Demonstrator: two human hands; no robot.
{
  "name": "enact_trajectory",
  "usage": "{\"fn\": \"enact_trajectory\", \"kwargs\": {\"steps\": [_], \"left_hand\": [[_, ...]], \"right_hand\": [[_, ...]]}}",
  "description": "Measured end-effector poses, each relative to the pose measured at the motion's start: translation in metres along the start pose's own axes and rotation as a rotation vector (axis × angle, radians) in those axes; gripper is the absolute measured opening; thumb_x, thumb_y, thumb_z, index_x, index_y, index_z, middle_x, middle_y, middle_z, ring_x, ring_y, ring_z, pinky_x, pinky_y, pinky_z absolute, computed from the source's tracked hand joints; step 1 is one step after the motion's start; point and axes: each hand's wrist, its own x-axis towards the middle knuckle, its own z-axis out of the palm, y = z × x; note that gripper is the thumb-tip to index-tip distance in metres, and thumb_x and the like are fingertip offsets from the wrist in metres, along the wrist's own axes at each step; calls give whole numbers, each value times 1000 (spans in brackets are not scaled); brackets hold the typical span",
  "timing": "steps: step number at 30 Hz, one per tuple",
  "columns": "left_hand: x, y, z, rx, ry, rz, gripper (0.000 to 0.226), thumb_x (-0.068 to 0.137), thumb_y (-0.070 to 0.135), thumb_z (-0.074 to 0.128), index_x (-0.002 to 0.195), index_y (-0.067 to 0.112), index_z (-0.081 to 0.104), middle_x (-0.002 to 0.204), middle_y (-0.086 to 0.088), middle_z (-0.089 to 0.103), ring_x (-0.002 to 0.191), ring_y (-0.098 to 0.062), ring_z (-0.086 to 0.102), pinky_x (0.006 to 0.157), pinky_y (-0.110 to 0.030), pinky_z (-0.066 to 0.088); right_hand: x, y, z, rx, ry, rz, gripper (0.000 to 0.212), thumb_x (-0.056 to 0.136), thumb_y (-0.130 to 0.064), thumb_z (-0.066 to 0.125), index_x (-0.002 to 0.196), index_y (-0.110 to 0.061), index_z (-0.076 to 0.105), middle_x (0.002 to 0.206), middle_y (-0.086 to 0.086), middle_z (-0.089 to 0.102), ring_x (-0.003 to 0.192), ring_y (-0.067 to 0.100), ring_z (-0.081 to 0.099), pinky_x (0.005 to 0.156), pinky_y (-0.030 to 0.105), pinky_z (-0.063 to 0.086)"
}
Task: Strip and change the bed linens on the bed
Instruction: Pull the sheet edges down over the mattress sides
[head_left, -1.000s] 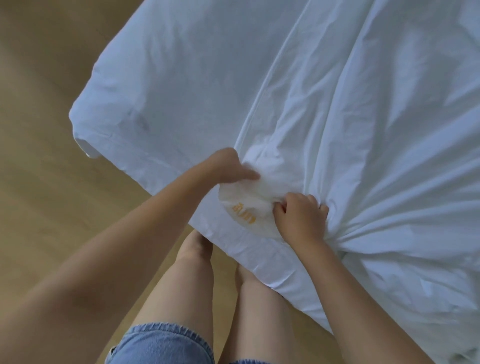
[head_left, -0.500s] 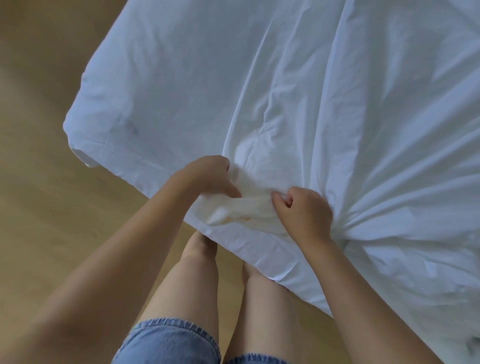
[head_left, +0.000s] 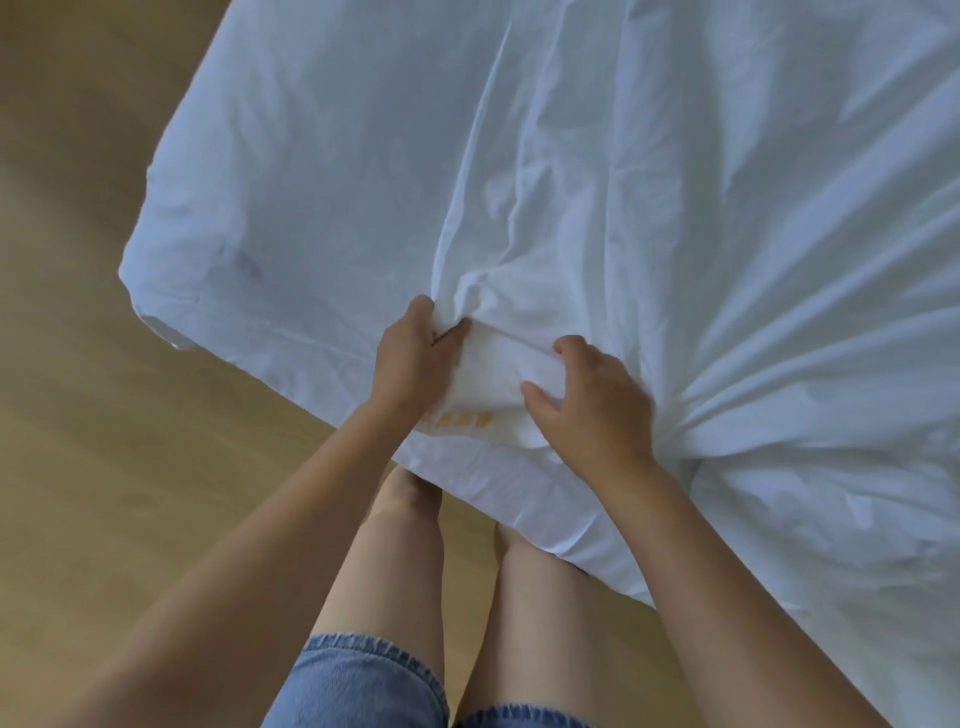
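A white sheet (head_left: 597, 182) covers the bed and fills most of the view, wrinkled and gathered into folds at the near edge. My left hand (head_left: 410, 358) pinches a fold of the sheet between thumb and fingers. My right hand (head_left: 592, 395) grips the bunched sheet just to the right, fingers curled over it. Between the hands lies a cream-white piece of cloth with orange lettering (head_left: 462, 418), partly under the sheet's fold. Creases radiate from under my right hand.
A wooden floor (head_left: 130, 493) lies left of and below the bed. The bed's near-left corner (head_left: 156, 322) shows a bit of white under the sheet. My bare legs and denim shorts (head_left: 363, 680) stand right against the bed edge.
Both hands have shifted their hold on the bunched cloth. The left hand moved a little farther up, the right hand's fingers spread wider, and the orange lettering shows again.
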Motion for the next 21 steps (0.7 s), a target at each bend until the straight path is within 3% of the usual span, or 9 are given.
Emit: {"fn": "enact_trajectory", "kwargs": {"steps": [3,6,8,10,14,17,21], "left_hand": [[10,-6,-2,-85,0,-120,31,92,41,51,83,12,46,73,4,49,63,-12,44,54,-25,34],[19,-5,-2,-99,-21,-141,31,93,43,49,77,16,44,72,6,48,61,-11,45,54,-25,33],[23,-4,0,-93,-11,-158,30,94,43,47,76,19,44,72,6,49,62,-11,46,53,-24,32],[24,-5,3,-97,-38,-185,30,93,45,48,88,15,51,78,5,54,68,-13,52,56,-25,36],[22,-14,2,-220,-268,-215,42,86,50,57,117,22,55,101,5,65,91,-13,63,79,-32,51],[21,-23,-3,-320,-420,-211,34,87,48,59,113,26,61,101,4,70,93,-15,68,82,-32,54],[22,-31,-7,-566,-509,-355,41,89,50,57,116,19,63,104,-2,72,94,-19,70,83,-33,55]], "right_hand": [[11,-8,0,107,-72,-6,58,89,-51,51,132,-14,39,112,7,58,96,28,57,68,34,39],[30,-16,0,28,-143,23,70,87,-62,44,139,-18,28,119,7,54,101,29,56,72,35,37],[39,-24,4,-136,-165,-25,70,83,-64,49,132,-16,36,117,8,51,106,28,50,80,37,37],[44,-33,12,-234,-148,-77,65,80,-63,54,123,-16,44,115,7,47,107,27,44,84,36,34],[50,-35,23,-229,-162,-119,56,84,-54,55,124,-16,44,118,6,42,110,26,39,87,33,32],[51,-33,28,-268,-163,-145,56,84,-52,57,122,-14,43,118,6,43,110,25,40,88,33,33],[52,-37,37,-348,-184,-86,62,82,-54,60,120,-9,41,119,8,44,111,26,41,89,34,33]]}}
